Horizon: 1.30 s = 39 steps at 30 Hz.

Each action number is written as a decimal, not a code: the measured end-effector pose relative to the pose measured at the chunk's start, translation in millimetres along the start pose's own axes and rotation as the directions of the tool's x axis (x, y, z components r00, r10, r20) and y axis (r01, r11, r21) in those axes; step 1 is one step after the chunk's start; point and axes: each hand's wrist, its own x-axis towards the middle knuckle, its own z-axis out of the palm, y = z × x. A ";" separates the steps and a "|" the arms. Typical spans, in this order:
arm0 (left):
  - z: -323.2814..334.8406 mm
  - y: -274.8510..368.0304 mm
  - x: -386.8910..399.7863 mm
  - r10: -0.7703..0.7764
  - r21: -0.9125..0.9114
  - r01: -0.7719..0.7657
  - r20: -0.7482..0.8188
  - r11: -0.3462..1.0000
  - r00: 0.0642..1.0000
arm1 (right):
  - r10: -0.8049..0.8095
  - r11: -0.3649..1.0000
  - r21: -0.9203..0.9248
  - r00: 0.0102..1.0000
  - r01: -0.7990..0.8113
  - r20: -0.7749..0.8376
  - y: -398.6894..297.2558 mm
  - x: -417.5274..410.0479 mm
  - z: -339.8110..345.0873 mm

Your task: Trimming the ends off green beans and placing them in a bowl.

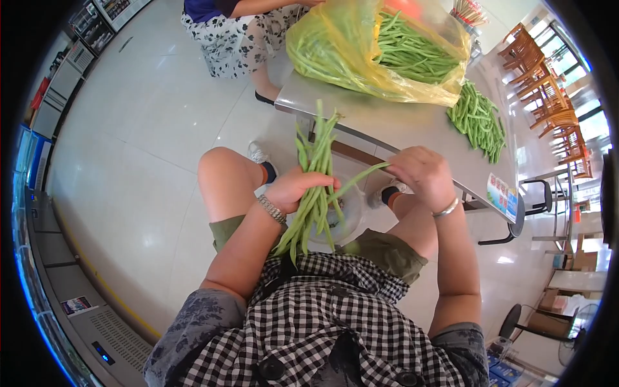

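Note:
My left hand (302, 188) is closed round a bunch of long green beans (317, 203) above my lap. To its right, my right hand (420, 171) pinches the end of a single green bean (360, 179), whose other end reaches the bunch. Below the bunch, between my knees, is a clear plastic container (355, 215), partly hidden by the beans. A yellow plastic bag (338, 63) full of green beans lies open on the metal table (387, 118) in front of me. Beside it lies a loose pile of green beans (478, 121).
Another person (242, 38) in a patterned skirt sits at the far left side of the table. A printed card (503, 196) lies at the table's right corner. Wooden chairs (546, 82) line the right side; a black-framed stool (515, 227) stands by the table's right end.

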 end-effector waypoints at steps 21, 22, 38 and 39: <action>2.5 24.0 -5.8 0.421 -0.042 -0.431 -0.150 0.902 0.895 | 0.779 -0.341 0.923 0.496 -0.179 0.384 -58.2 -45.9 72.0; 8.2 22.8 -4.2 0.396 -0.011 -0.397 -0.065 0.918 0.916 | 0.740 -0.371 0.897 0.507 -0.239 0.441 -66.4 -41.9 75.9; 10.5 24.5 -11.5 0.360 -0.146 -0.386 -0.178 0.911 0.916 | 0.402 -0.461 0.776 0.679 -0.429 0.614 -98.8 -1.1 90.8; 9.8 25.2 -11.2 0.362 -0.146 -0.388 -0.178 0.910 0.915 | 0.432 -0.472 0.775 0.657 -0.420 0.618 -100.3 -3.0 91.4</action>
